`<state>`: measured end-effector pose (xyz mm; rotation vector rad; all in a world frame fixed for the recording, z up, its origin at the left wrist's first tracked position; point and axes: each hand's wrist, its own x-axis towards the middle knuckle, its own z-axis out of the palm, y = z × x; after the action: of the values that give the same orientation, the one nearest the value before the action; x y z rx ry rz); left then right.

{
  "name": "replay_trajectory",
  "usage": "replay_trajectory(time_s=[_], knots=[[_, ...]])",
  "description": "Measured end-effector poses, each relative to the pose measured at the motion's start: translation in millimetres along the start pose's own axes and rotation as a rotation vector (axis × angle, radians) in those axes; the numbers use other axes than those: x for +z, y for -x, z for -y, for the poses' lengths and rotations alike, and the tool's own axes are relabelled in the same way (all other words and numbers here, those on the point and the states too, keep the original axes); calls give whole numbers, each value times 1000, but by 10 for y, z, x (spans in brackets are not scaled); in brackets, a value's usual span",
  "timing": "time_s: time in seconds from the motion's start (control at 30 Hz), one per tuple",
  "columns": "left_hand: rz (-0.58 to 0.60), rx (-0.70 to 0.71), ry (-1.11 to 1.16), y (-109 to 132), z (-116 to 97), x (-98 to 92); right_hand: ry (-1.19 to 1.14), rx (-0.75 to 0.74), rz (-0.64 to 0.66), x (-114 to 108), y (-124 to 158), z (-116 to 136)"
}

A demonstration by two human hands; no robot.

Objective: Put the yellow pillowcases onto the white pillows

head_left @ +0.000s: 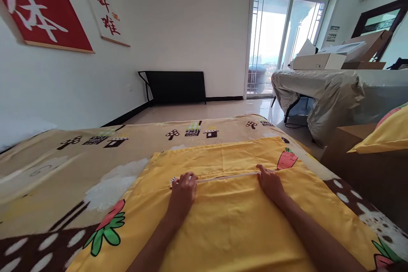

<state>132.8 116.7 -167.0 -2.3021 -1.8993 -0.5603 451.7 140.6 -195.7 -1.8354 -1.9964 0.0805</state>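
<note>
A yellow cover [229, 221] lies spread flat on the bed's tan patterned sheet [95, 153], and everything else sits around it. Across its upper half runs a white zip [228, 176]. The left hand [183, 191] rests at the zip's left end with its fingers curled down over it; I cannot tell whether they pinch a slider or only press. The right hand [270, 185] lies at the zip's right end, palm down and fingers loose on the cloth, gripping nothing that I can see. A carrot print [287, 159] sits just beyond that hand, near the cover's far right corner. To the right of the cover, off the bed, stands a cardboard box [350, 157] with a yellow pillow [385, 134] on it.

As I judge it, the loose cloth along the zip could catch in its teeth if the two ends are not held taut. The cover might also slide and bunch on the smooth sheet under an uneven pull.
</note>
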Motion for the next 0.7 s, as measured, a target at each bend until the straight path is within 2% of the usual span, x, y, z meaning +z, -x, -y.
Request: replay_trajectory(time_s=[0.07,0.13,0.23,0.3,0.33,0.4,0.47,0.53,0.57,0.6,0.63,0.67,0.7], knots=[[73,113,64,81,-206,-28,-4,-15,-27,-39,64,107],[157,219,155,194,-472,-11,-77,-101,-15,-48,199,324],[285,332,248,365,-777,68,-220,-340,160,-9,456,692],[345,354,233,464,-775,84,-218,-458,288,-18,580,762],[364,339,209,518,-687,66,-187,-470,328,-53,616,701],[367,249,132,659,-336,-25,-107,-415,378,-180,649,376],[313,90,23,863,203,-161,1,-274,381,-353,665,-139],[287,-87,-102,1112,802,-299,128,-167,307,-514,694,-667],[286,-157,-167,1232,1069,-359,176,-127,283,-576,711,-874],[286,-167,-212,1335,1283,-411,221,-94,263,-622,725,-1017],[267,-166,-258,1407,1421,-457,259,-67,242,-650,732,-1082],[239,-137,-291,1440,1470,-499,286,-50,217,-662,729,-1065],[210,-96,-303,1429,1421,-539,293,-53,191,-656,715,-967]])
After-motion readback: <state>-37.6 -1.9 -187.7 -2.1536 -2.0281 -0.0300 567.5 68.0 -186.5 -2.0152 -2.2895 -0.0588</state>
